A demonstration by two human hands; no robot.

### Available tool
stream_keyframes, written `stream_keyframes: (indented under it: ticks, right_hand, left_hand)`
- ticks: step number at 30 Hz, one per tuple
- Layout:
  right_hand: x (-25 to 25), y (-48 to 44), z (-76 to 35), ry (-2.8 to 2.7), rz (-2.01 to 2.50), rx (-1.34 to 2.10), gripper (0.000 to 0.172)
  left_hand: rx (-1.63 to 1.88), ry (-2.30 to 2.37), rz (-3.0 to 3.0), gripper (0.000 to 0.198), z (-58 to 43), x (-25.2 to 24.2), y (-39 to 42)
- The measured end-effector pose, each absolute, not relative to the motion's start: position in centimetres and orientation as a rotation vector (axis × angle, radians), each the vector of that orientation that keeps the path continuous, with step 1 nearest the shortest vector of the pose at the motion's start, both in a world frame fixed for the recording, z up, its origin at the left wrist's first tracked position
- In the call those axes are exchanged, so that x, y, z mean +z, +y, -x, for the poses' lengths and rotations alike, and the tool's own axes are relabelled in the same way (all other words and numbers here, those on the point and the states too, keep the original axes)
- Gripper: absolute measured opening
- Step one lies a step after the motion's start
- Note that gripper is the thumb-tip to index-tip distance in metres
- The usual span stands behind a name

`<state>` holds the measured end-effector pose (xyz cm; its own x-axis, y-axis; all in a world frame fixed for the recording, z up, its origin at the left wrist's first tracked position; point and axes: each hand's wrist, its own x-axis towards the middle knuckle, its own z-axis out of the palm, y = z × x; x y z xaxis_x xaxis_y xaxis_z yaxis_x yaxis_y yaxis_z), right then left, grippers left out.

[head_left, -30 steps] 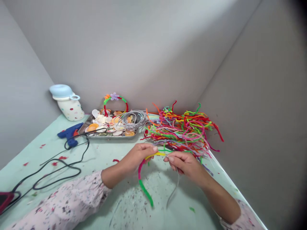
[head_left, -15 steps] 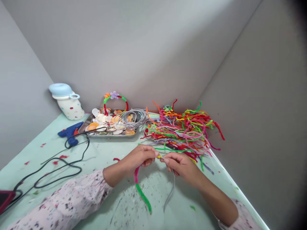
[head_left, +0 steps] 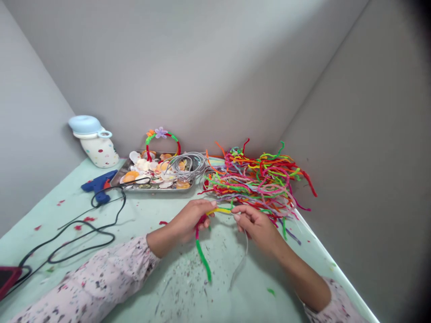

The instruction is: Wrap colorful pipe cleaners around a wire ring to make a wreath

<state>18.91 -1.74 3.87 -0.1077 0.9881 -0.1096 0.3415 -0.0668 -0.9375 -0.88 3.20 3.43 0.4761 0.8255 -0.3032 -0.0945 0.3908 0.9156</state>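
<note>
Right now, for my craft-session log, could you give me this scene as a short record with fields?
Left hand: pinches a fuzzy strand, yellow between the hands, red then green hanging below.
Right hand: pinches the yellow end; a thin grey strip hangs under it.
Behind the hands: pile of coloured fuzzy strands.
Back left: metal tray of shells, spotted jug.
Left: blue glue gun with black cable.
Surface: pale green table, speckled with scraps.

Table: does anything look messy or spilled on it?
Fuzz clippings speckle the table beneath the left hand and right hand; red scraps lie left, near the black cord. The pipe cleaner pile is tangled.
</note>
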Motion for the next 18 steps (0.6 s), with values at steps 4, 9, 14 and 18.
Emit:
stream_keyframes:
  ticks: [4,9,14,18]
  right_hand:
    - [3.61,-1.55,-18.89,-1.48,1.519,1.215,0.033]
    - [3.77,-1.62,-18.77,-1.45,1.537,1.216,0.032]
    - [3.87,-1.73,-18.82,-1.438,1.535,1.215,0.031]
    - [3.66,-1.72,-18.88,-1.453,1.509,1.216,0.03]
  left_hand:
    - [0.695,0.896,-0.938,0.021,0.9,2.93,3.5]
    - [0.663,0.895,-0.925,0.014,0.89,2.86,3.39]
    - [0.652,0.91,-0.918,0.013,0.96,3.17,3.32]
    - [0.639,0.926,-0.94,0.014,0.99,3.23,3.29]
